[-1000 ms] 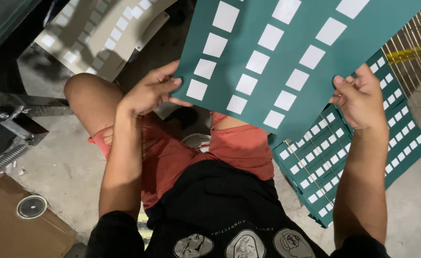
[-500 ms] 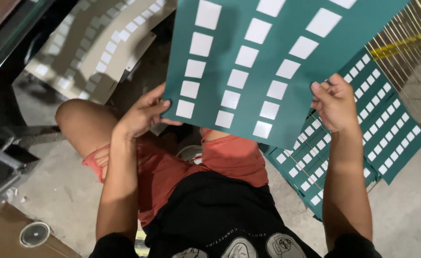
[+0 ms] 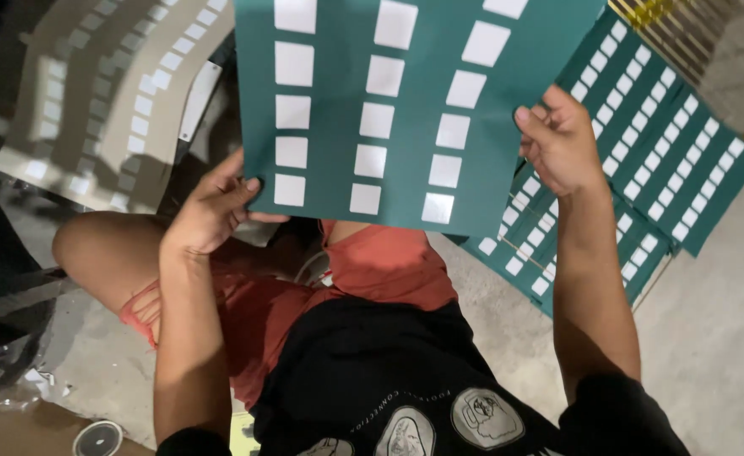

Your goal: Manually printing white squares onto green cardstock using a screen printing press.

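Head view: seated person holds a green sheet [image 3: 405, 110] with rows of white squares above the lap. Left hand [image 3: 211, 211] pinches its lower left corner; right hand [image 3: 562, 143] clasps the right edge. Stack of like green sheets [image 3: 650, 160] lies on the floor at right, pale sheets [image 3: 110, 101] at left. Judgement: hold both edges evenly so the sheet stays flat, unbent.

We lose the top of the green sheet [image 3: 405, 110] at the upper picture edge. It hides our left fingers behind its lower corner and part of the green stack [image 3: 642, 169] beyond. The beige sheets [image 3: 110, 101] run into shadow at the left, their far edge unclear.
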